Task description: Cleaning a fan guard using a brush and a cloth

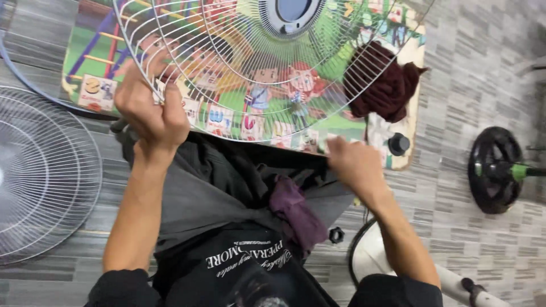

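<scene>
1. The left hand (149, 105) is clenched tight on the rim of a round wire fan guard (267, 68), fingers curled through the thin wires at its lower left edge.
2. The right hand (354, 162) sits at the guard's lower right rim, fingers folded together against the edge; blur hides whether they actually clamp the wire.
3. The guard is a shallow dome of thin, glossy white metal spokes radiating from a round hub with a blue-grey centre (291, 12), crossed by concentric rings. It is held tilted above the person's lap, between the two hands.
4. Below the hands, a soft purple rag (296, 211) lies crumpled on the lap, against dark, creased clothing.
5. Under the guard lies a flat, stiff foam mat (96, 62) printed with bright cartoon children and small lettered squares.
6. A bunched dark maroon cloth (382, 85) rests on the mat's right part, seen partly through the wires.
7. Just beside it stands a small black round knob (398, 144), and a small black nut (336, 234) lies on the floor near the right forearm.
8. A second wire guard (40, 176), grey and circular, lies flat on the floor to the left.
9. Well apart on the right is a black round motor housing (493, 169) with a green collar.
10. The floor (472, 74) is grey, tiled in small rectangular blocks.
</scene>
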